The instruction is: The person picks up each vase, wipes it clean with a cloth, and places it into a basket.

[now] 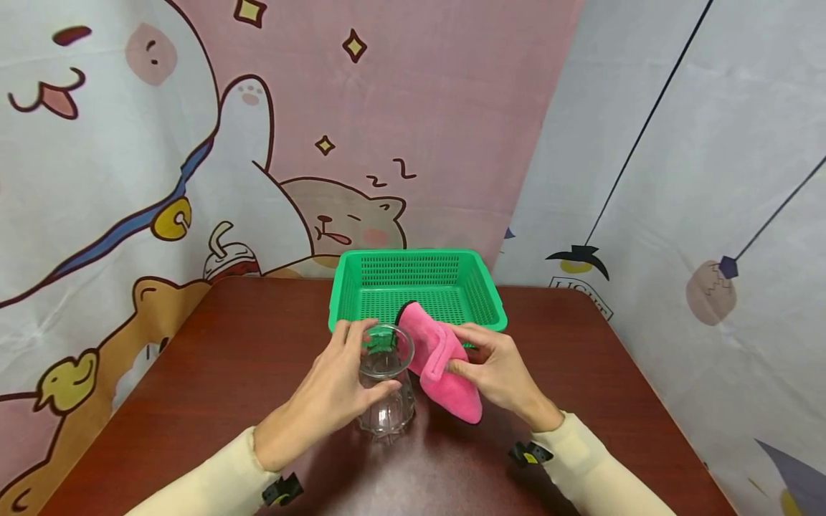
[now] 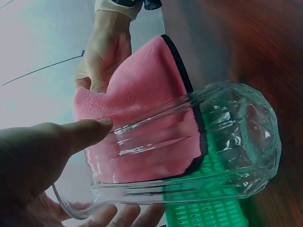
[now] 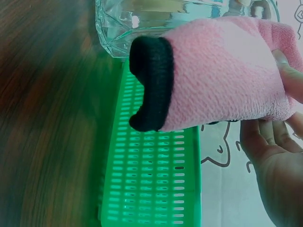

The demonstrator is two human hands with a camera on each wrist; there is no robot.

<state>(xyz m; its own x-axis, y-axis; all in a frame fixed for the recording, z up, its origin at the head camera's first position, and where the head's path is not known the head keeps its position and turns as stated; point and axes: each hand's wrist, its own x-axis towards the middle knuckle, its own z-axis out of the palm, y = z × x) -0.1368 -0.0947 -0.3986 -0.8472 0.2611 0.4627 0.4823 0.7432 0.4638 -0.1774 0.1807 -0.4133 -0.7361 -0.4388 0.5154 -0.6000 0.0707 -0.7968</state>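
Glass jar (image 1: 387, 412): upright, rim up, in front of the basket; whether its base touches the tabletop, I cannot tell.
Left hand (image 1: 332, 390): holds the jar near its rim, fingers curved round one side and thumb against the other.
Pink cloth (image 1: 439, 355): folded, edged in black, just beside the jar on the right; contact between the two is unclear.
Right hand (image 1: 497, 369): fingers and thumb pinch the cloth's right part.
Green basket (image 1: 349, 287): behind the jar and cloth, at the far edge, with slotted walls and floor; the cloth covers part of its near side from the head view.
Tabletop (image 1: 258, 351): dark reddish brown, with a glossy reflection near the front.
Sleeves (image 1: 213, 473): cream, one on each forearm, with a small black device at each wrist.
Backdrop (image 1: 464, 107): cloth printed with cartoon animals.
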